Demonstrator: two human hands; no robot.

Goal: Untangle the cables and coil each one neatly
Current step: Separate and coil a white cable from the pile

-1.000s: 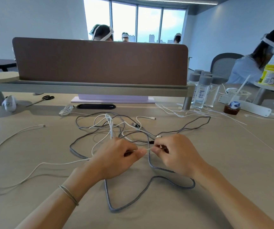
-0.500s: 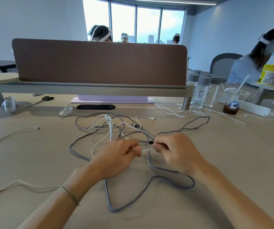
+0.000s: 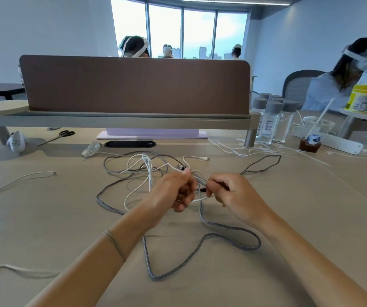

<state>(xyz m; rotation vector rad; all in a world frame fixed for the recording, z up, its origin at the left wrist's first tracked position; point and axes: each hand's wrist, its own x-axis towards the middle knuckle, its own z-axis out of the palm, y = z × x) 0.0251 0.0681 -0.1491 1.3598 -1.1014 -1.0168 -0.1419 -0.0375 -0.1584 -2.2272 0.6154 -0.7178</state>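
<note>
Hands drawn closer, left hand (image 3: pixel 173 191) and right hand (image 3: pixel 229 193) pinching white cable (image 3: pixel 138 187), beige table (image 3: pixel 45 218), windows behind.

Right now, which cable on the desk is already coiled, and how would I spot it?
Start at the brown divider panel across the desk and drop to the black oval grommet below it. Just left of that lies the small white coiled cable. Unlike the loose white cable and grey braided cable sprawled by the hands, it is one tight bundle, apart from the tangle.

Beige table (image 3: pixel 45 218) under tangled cables (image 3: pixel 200 247)
</note>
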